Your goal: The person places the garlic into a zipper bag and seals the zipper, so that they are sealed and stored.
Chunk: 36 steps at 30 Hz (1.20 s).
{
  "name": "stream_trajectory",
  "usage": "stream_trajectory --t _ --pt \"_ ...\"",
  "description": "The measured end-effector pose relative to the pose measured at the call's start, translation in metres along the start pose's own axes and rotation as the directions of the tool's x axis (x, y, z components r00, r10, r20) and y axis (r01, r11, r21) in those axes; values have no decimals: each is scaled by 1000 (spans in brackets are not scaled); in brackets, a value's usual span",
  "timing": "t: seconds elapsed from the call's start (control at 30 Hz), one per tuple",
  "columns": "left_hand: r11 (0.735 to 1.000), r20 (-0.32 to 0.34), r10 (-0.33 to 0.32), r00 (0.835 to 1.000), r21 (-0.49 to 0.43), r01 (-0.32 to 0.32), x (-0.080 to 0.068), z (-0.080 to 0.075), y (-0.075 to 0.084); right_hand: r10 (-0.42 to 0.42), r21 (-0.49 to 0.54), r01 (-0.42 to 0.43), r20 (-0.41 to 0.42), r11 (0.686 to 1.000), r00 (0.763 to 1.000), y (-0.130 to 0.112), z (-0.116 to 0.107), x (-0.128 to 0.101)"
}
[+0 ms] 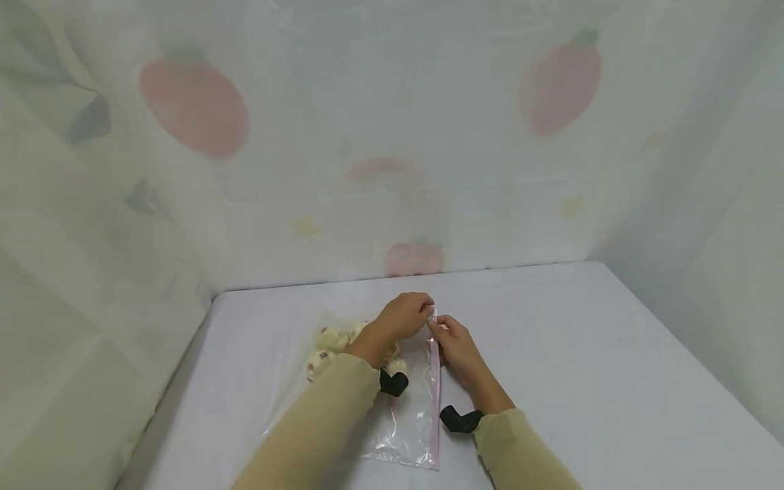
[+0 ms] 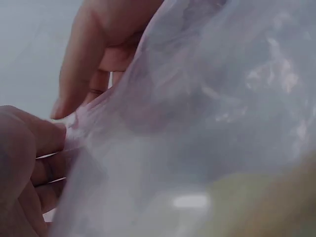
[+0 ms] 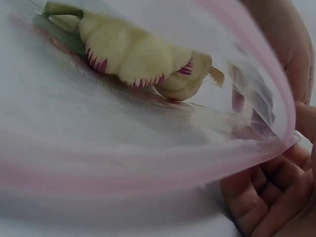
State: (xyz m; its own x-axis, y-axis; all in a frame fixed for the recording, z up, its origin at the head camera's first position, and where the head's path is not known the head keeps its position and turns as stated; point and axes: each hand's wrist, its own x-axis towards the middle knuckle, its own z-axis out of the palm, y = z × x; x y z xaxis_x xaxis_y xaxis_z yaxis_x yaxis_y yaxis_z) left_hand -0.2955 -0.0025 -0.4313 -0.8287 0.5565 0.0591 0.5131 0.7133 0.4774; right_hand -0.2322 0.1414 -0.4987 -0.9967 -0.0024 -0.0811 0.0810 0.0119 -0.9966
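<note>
Left hand [image 1: 401, 316] and right hand [image 1: 454, 348] both pinch the clear pink-edged plastic zip bag [image 1: 416, 415] at its corner between them, apparently steadying its seal.

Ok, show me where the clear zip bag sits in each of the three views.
Head: the clear zip bag lies on the white table, bottom centre, its far corner pinched by the left hand and right hand.
Left wrist: it fills the right and centre.
Right wrist: it spans most of the picture.
Shared landmark: the pinched corner where both hands meet; the pink zip strip shows in the head and right wrist views.
</note>
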Motion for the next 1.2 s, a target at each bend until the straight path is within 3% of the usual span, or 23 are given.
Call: stream_trajectory --t 0.2,0.47,0.97,1.2 --pt "996 -79 1 997 -87 -8 -2 14 -3 -61 24 65 -123 998 991 -1 1 -2" --pt "983 -125 0 992 -181 -22 -6 20 -2 -112 -42 107 -146 993 983 -2 -1 -5" --pt "980 -129 -67 989 -196 41 -3 24 -8 -133 -162 108 -151 981 980 1 -2 -6" --pt "966 -85 -118 989 -240 94 -4 22 -11 -119 -185 93 -137 978 983 4 1 -5"
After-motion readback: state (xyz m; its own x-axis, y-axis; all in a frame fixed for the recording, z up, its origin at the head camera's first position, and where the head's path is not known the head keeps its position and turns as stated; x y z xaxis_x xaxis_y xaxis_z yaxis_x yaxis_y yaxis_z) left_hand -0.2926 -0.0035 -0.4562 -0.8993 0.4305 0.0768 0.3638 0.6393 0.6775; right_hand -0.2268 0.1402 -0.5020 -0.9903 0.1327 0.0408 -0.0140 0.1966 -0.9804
